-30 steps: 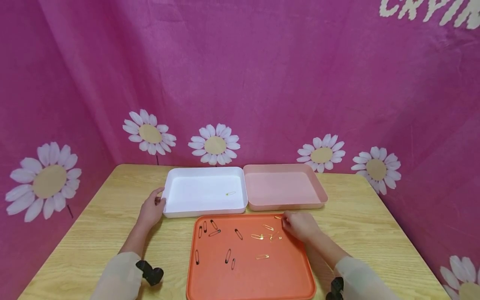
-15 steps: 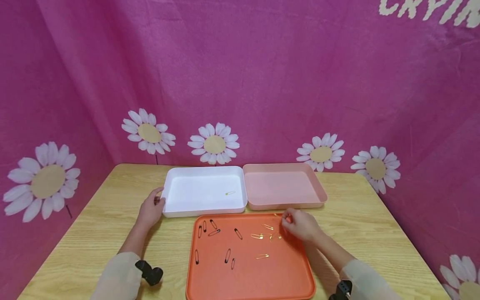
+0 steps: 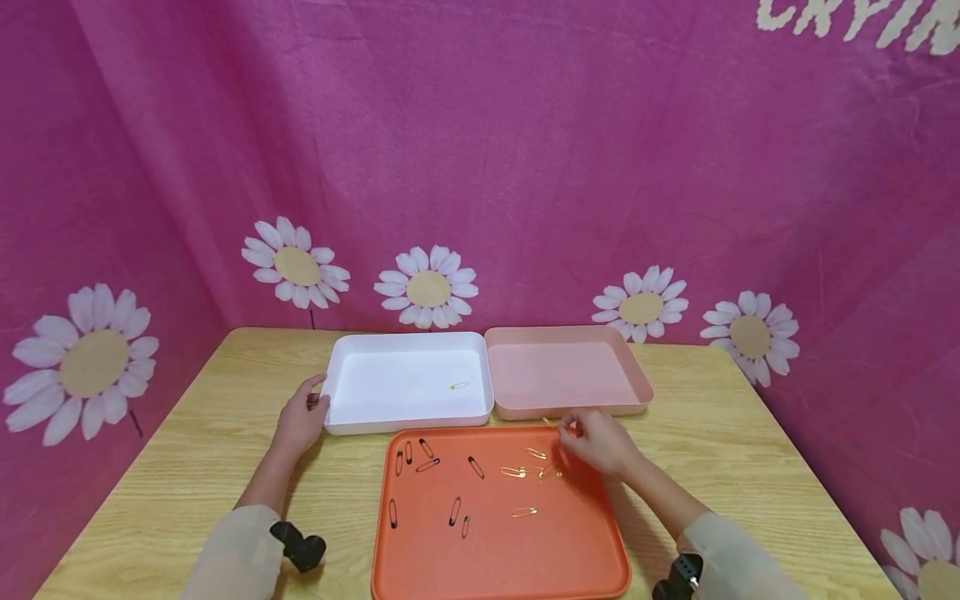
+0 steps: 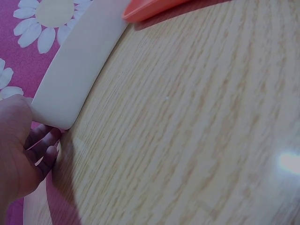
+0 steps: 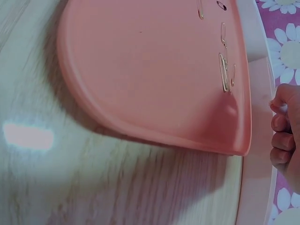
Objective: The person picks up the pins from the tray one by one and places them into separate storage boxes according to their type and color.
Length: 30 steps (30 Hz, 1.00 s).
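My right hand (image 3: 600, 442) pinches a gold safety pin (image 3: 549, 422) above the far right part of the orange tray (image 3: 510, 558). In the right wrist view its other fingers are curled in. Several gold safety pins (image 3: 523, 512) lie on the right half of this tray, and several black safety pins (image 3: 455, 512) on the left. My left hand (image 3: 302, 421) holds the left wall of the white tray (image 3: 408, 419), where one gold-looking safety pin (image 3: 460, 386) lies. The left wrist view shows its lower fingers curled beside the tray's corner (image 4: 61, 110).
A pink tray (image 3: 573, 411) stands against the white tray's right side, behind the orange tray. All three are on a wooden table (image 3: 750, 467). A magenta cloth (image 3: 525, 167) with printed daisies hangs behind and on both sides.
My right hand has lifted the gold safety pin off the orange tray's far right corner and moved it slightly up and left. The left hand has stayed at the white tray.
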Each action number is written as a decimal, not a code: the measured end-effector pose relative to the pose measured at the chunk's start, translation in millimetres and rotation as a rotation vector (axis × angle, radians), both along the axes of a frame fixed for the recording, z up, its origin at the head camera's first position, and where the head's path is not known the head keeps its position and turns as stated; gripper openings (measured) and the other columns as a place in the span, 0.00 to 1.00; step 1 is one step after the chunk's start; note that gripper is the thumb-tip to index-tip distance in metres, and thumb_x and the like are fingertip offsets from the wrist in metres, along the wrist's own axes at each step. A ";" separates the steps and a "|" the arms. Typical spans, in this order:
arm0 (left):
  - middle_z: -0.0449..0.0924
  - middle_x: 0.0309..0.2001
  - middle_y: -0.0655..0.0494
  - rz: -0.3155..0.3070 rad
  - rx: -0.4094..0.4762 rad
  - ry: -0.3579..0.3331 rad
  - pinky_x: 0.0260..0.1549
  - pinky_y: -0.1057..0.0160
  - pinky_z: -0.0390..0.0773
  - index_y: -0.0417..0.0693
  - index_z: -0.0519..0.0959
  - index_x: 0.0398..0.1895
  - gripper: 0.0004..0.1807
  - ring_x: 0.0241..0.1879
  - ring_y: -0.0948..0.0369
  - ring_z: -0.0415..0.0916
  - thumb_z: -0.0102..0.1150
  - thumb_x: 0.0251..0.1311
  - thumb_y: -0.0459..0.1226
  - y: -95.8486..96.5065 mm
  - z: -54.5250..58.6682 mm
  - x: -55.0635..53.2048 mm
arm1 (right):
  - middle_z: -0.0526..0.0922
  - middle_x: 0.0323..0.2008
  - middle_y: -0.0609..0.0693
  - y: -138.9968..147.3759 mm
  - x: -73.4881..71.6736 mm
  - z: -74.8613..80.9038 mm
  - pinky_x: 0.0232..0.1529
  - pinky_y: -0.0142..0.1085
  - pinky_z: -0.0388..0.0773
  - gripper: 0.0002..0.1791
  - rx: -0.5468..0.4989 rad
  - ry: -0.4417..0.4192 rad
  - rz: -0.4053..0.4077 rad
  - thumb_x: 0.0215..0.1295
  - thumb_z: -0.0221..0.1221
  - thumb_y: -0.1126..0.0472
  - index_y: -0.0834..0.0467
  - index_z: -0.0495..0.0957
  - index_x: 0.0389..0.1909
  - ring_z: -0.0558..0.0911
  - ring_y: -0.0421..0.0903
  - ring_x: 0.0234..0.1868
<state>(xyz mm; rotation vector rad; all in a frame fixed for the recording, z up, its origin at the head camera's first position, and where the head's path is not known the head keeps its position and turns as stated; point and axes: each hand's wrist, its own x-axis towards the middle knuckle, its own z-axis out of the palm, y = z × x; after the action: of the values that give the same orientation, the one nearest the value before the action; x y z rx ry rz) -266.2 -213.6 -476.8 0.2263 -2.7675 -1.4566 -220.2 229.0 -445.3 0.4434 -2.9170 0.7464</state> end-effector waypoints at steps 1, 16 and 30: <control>0.67 0.55 0.34 -0.001 -0.001 0.001 0.55 0.49 0.68 0.45 0.54 0.71 0.27 0.54 0.45 0.66 0.38 0.69 0.37 -0.1 0.0 0.0 | 0.66 0.13 0.41 -0.9 -0.5 0.5 0.19 0.29 0.58 0.03 0.002 -0.001 0.000 0.56 0.58 0.60 0.54 0.79 0.28 0.64 0.37 0.16; 0.67 0.56 0.34 -0.011 0.004 -0.005 0.55 0.48 0.67 0.44 0.53 0.71 0.27 0.54 0.45 0.66 0.38 0.69 0.37 -0.9 0.2 2.1 | 0.72 0.17 0.41 -18.9 -14.0 12.3 0.23 0.28 0.63 0.03 -0.001 0.050 0.090 0.56 0.59 0.61 0.56 0.78 0.28 0.66 0.36 0.19; 0.67 0.56 0.33 -0.007 0.012 0.002 0.57 0.48 0.66 0.44 0.54 0.71 0.27 0.55 0.45 0.66 0.38 0.69 0.36 -0.5 1.0 1.7 | 0.66 0.13 0.41 -37.2 -23.5 23.2 0.21 0.30 0.60 0.03 0.039 -0.001 0.055 0.56 0.57 0.59 0.54 0.78 0.29 0.65 0.38 0.17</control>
<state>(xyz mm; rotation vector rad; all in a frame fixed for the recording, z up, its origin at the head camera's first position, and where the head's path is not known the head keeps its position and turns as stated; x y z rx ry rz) -264.5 -214.2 -475.7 0.2159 -2.7609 -1.4748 -243.7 191.8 -422.1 0.5298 -2.9354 0.6980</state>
